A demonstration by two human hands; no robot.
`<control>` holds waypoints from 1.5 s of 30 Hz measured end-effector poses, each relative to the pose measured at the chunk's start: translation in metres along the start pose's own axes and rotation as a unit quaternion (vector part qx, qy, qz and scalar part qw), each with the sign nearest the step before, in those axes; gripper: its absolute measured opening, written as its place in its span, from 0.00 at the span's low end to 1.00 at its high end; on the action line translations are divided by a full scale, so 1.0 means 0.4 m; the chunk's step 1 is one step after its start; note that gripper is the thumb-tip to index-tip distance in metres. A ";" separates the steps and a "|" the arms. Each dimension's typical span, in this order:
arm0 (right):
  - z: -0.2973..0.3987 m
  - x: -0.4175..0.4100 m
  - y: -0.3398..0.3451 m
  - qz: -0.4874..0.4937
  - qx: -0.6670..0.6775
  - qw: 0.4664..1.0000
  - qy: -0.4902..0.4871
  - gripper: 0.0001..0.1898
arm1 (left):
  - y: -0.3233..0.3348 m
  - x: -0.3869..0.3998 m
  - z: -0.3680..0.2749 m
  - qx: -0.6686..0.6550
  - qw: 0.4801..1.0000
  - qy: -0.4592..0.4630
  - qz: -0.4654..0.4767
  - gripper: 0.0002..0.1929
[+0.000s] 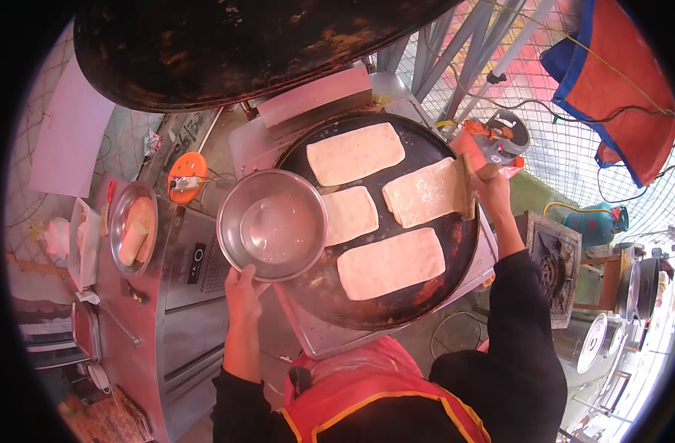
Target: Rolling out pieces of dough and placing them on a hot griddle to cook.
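Observation:
My left hand (242, 293) grips the lower rim of a round steel bowl (273, 224), which tilts over the left side of a large black griddle (315, 293) and hides part of it. A little clear liquid seems to lie in the bowl. My right hand (491, 188) is closed on a flat wide brush (466, 188), whose edge touches the right-hand flatbread (423, 191). That piece looks wet and shiny. Three more pale rectangular pieces lie on the griddle: an upper one (355, 153), a middle one (351, 216) partly behind the bowl, and a lower one (391, 263).
A dark round griddle lid (260, 50) hangs raised above the far side. Left stands a steel counter (132, 310) with an oval tray (116, 238) holding dough. An orange stool (188, 171) is beyond it. On the right are a burner stove (553, 266) and a blue gas cylinder (592, 224).

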State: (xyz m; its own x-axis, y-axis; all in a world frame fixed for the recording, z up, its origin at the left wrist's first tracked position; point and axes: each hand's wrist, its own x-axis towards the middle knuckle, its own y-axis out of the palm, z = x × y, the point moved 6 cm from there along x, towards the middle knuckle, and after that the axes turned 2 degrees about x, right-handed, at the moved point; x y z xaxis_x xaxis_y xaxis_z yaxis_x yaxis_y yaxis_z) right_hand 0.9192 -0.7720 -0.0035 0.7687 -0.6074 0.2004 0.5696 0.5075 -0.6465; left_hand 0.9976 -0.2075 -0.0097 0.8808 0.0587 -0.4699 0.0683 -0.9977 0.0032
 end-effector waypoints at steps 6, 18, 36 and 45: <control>0.191 -0.073 0.099 0.020 0.048 0.997 -0.048 0.09 | -0.027 -0.011 0.004 0.002 1.000 0.009 -0.012 0.13; 0.388 -0.246 0.106 0.033 0.445 0.892 0.077 0.11 | -0.043 -0.026 0.034 -0.009 0.999 0.018 0.030 0.11; 0.442 -0.653 0.274 -0.045 0.508 0.832 0.220 0.14 | -0.050 -0.113 0.110 0.015 0.989 -0.052 0.135 0.09; 0.149 -0.713 0.241 -0.074 0.494 0.822 0.274 0.14 | -0.180 -0.052 0.035 0.022 0.997 0.029 0.064 0.10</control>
State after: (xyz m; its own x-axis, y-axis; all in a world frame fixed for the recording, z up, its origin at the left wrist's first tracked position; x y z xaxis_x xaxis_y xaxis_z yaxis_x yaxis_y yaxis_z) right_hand 0.7722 -0.5134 -0.0793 0.5773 -0.7543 -0.3127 0.8115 0.4877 0.3217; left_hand 0.9678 -0.1374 -0.0125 0.9070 -0.0687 -0.4154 -0.0659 -0.9976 0.0211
